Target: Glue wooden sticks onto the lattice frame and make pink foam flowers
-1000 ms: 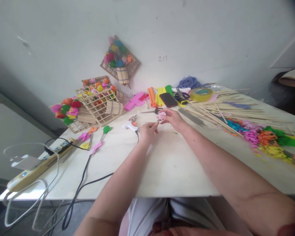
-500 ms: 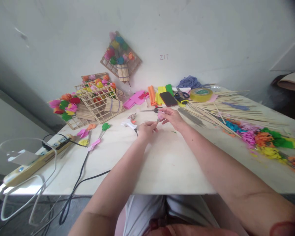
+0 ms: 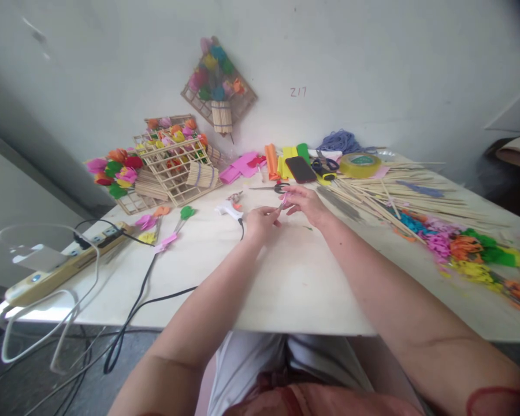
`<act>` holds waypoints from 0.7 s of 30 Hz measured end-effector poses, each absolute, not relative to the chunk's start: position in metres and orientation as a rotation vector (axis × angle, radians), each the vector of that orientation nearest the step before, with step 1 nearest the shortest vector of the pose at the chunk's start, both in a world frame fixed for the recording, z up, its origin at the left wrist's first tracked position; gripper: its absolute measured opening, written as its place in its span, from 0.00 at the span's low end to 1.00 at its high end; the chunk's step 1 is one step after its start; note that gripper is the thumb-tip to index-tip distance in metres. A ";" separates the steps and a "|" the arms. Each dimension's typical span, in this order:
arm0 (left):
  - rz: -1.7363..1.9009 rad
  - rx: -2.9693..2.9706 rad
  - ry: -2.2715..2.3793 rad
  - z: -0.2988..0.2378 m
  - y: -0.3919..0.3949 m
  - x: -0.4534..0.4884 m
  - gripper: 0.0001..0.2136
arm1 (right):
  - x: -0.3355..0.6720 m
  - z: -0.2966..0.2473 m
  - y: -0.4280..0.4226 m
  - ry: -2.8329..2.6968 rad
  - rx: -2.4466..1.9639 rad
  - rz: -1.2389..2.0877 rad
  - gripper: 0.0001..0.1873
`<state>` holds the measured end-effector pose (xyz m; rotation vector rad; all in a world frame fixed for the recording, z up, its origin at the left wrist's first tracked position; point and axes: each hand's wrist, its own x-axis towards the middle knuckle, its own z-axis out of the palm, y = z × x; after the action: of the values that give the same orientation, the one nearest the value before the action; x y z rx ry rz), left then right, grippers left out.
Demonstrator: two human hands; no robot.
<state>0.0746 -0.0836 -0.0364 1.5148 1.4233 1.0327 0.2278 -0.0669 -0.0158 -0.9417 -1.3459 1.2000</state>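
Note:
Above the middle of the table, my left hand [image 3: 262, 224] is closed in a pinch on the thin grey stem of a small pink paper flower [image 3: 285, 198]. The fingers of my right hand [image 3: 307, 205] close around the pink petals at the top, partly hiding them. Left of my hands lies a white glue gun [image 3: 229, 210] with a black cord. Scissors with dark handles [image 3: 281, 188] rest just behind my fingers. Further left are loose paper flowers on stems, among them a green one [image 3: 186, 212] and a pink one [image 3: 145, 222].
Bamboo lattice frames with flowers [image 3: 177, 167] lean at the back left; another hangs on the wall. A power strip [image 3: 65, 271] with cables lies left. Behind are a phone [image 3: 300, 170] and yellow tape roll [image 3: 360, 166]. Bamboo sticks [image 3: 416, 199] and colourful cut paper [image 3: 465, 245] lie right.
The view has shifted slightly. My right fingers have closed further over the pink petals, so less pink shows. My left hand still pinches the stem.

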 end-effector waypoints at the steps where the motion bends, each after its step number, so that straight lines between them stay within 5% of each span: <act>1: 1.039 1.512 1.420 -0.037 -0.084 0.075 0.16 | 0.228 -0.016 -0.067 -1.344 -0.944 1.200 0.19; 14: 1.022 1.459 1.395 -0.038 -0.083 0.075 0.17 | 0.228 -0.019 -0.064 -1.414 -0.978 1.134 0.21; 21: 1.006 1.400 1.390 -0.037 -0.086 0.076 0.17 | 0.229 -0.019 -0.061 -1.719 -1.067 0.666 0.21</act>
<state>0.0757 -0.0855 -0.0368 1.3999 1.3903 1.0059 0.2290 -0.0613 -0.0191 -1.0672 -1.7189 0.6657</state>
